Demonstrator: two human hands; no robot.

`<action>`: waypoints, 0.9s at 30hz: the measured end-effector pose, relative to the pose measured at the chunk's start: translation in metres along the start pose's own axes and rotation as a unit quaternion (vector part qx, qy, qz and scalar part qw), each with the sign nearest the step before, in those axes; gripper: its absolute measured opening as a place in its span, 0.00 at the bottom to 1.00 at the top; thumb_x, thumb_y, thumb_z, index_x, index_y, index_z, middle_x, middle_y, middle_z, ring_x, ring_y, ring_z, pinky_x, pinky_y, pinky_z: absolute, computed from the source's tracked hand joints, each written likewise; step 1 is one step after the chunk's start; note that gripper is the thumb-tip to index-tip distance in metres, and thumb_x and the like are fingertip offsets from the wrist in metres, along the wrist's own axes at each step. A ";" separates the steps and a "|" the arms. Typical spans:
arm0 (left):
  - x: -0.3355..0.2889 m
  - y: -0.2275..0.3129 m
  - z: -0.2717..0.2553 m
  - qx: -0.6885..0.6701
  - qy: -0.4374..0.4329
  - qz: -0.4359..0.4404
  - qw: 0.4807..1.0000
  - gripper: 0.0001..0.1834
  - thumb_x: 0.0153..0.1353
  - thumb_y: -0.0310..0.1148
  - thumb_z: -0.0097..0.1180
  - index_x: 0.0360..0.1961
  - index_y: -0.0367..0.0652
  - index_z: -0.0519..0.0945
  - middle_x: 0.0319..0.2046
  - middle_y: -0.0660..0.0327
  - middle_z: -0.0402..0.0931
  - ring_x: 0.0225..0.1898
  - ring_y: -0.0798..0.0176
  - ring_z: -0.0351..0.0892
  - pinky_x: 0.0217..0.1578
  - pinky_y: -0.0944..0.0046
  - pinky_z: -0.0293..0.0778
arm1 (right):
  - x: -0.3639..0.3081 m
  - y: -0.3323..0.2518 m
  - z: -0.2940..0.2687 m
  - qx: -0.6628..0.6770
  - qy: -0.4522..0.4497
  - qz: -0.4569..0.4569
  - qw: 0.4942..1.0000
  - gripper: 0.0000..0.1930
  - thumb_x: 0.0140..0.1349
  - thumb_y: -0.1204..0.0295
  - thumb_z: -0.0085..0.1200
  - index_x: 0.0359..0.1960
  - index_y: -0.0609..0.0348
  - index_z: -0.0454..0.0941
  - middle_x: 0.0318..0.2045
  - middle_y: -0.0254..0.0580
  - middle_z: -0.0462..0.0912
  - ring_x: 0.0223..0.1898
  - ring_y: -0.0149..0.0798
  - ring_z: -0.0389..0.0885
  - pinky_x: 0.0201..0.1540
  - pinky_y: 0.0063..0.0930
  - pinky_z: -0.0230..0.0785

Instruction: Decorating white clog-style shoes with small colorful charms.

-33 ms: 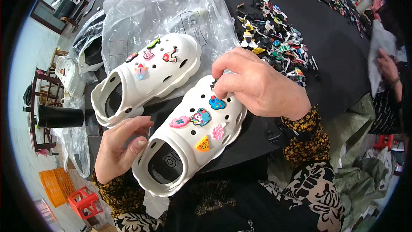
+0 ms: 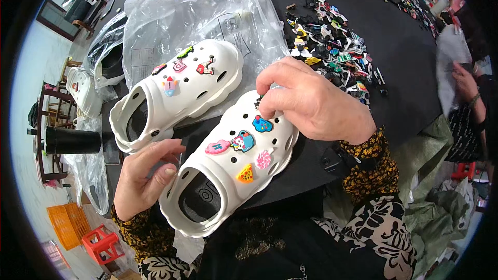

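The nearer white clog (image 2: 254,140) lies tilted in front of me, its toe pointing up and to the right. On its top sit a blue game-controller charm (image 2: 262,124), a pink oval charm (image 2: 217,147), a unicorn-cup charm (image 2: 242,141), a pizza-slice charm (image 2: 245,173) and a pink swirl charm (image 2: 263,159). At the toe, my right hand (image 2: 316,101) is closed in a pinch; a small dark bit shows by its fingertips, too hidden to name. Beside the heel opening, my left hand (image 2: 148,176) is open, thumb and fingers apart. Another charm-decorated white clog (image 2: 179,91) lies behind.
A clear plastic bag (image 2: 207,21) lies under the far clog. Loose charms (image 2: 332,46) are heaped to the right on the dark table (image 2: 415,72). A black cup (image 2: 72,140) is at the left. At the far right a co-worker's hand (image 2: 465,83) holds a translucent bag (image 2: 452,59).
The co-worker's hand and translucent bag at the far right have shifted slightly left. My hands and both clogs look almost unmoved.
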State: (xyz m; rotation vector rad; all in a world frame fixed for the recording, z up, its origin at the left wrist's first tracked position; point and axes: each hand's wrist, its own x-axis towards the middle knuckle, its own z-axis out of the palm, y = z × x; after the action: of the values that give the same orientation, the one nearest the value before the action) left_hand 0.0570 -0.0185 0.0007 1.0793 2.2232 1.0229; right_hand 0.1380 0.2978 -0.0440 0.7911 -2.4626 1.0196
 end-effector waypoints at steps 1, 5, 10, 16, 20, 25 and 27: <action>0.001 -0.003 0.000 -0.002 -0.001 -0.001 1.000 0.19 0.63 0.34 0.56 0.50 0.32 0.76 0.39 0.51 0.81 0.36 0.60 0.80 0.42 0.64 0.74 | 0.000 0.000 0.000 0.011 -0.002 0.003 1.000 0.13 0.45 0.89 0.47 0.30 0.58 0.76 0.40 0.43 0.73 0.44 0.47 0.72 0.48 0.34 0.65; 0.001 -0.020 0.002 -0.095 0.033 0.002 0.995 0.23 0.64 0.39 0.56 0.52 0.31 0.75 0.39 0.51 0.81 0.37 0.63 0.80 0.41 0.65 0.74 | 0.000 0.001 0.000 0.031 -0.003 0.014 0.999 0.14 0.45 0.90 0.47 0.30 0.58 0.76 0.39 0.43 0.73 0.44 0.47 0.72 0.47 0.33 0.65; 0.001 -0.035 0.000 -0.221 0.057 0.007 0.974 0.25 0.65 0.41 0.55 0.53 0.30 0.75 0.40 0.49 0.81 0.38 0.60 0.81 0.42 0.63 0.77 | 0.002 0.001 -0.005 0.102 0.030 0.043 0.993 0.11 0.51 0.88 0.48 0.32 0.59 0.76 0.40 0.43 0.76 0.43 0.41 0.75 0.49 0.29 0.66; -0.003 -0.050 -0.006 -0.282 0.043 0.036 0.958 0.26 0.65 0.42 0.55 0.54 0.28 0.73 0.40 0.47 0.82 0.37 0.58 0.82 0.39 0.60 0.78 | 0.002 -0.004 -0.004 0.304 0.113 0.163 0.932 0.06 0.64 0.73 0.54 0.36 0.65 0.76 0.37 0.41 0.79 0.41 0.35 0.77 0.48 0.28 0.68; -0.004 -0.055 -0.005 -0.309 0.040 0.041 0.949 0.26 0.64 0.42 0.55 0.54 0.28 0.73 0.39 0.46 0.82 0.36 0.57 0.83 0.38 0.59 0.79 | 0.001 0.005 0.002 0.508 0.138 0.155 0.836 0.22 0.64 0.52 0.53 0.25 0.60 0.73 0.23 0.38 0.75 0.31 0.37 0.76 0.44 0.37 0.70; -0.007 -0.055 -0.004 -0.306 0.043 0.034 0.950 0.26 0.64 0.42 0.55 0.54 0.28 0.74 0.38 0.46 0.82 0.35 0.56 0.83 0.38 0.59 0.79 | 0.002 0.008 0.010 0.599 0.139 0.148 0.775 0.24 0.66 0.47 0.46 0.22 0.55 0.70 0.20 0.34 0.71 0.27 0.36 0.74 0.42 0.42 0.70; -0.006 -0.057 -0.005 -0.306 0.038 0.042 0.950 0.26 0.64 0.41 0.56 0.53 0.29 0.74 0.38 0.46 0.82 0.34 0.57 0.83 0.38 0.59 0.79 | 0.002 0.011 0.010 0.655 0.150 0.124 0.730 0.24 0.66 0.51 0.49 0.22 0.59 0.71 0.20 0.37 0.72 0.27 0.36 0.75 0.40 0.37 0.73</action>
State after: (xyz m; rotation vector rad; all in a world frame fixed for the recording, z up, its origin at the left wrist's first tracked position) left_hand 0.0313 -0.0491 -0.0400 0.8581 1.7238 1.6657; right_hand 0.1289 0.2960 -0.0556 0.4933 -1.2544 2.7625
